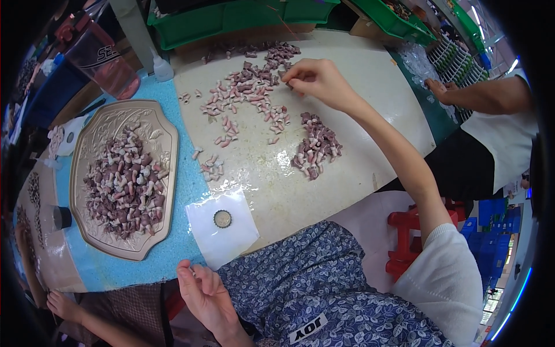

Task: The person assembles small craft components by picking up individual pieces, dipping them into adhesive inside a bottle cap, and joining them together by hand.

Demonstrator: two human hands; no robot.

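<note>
My right hand (318,82) reaches over the pale tabletop, thumb and fingertips pinched on a small dark piece (284,76) beside a scattered group of small purple-brown and pink-white moulded pieces (248,87). Nearer me lies a denser pile of similar pieces (317,144). My left hand (205,298) is held low by the table's front edge, fingers curled and pinched; what is between them is too small to name. Just beyond it, a small round dish (222,218) rests on a white sheet (234,240).
An ornate gold-coloured tray (156,113) heaped with similar pieces sits on the blue mat (193,168) at left. Behind it stand a clear jug (104,66) and a small white bottle (162,68). Green bins (231,26) line the back. Co-workers' hands show at right (442,91) and lower left (65,305).
</note>
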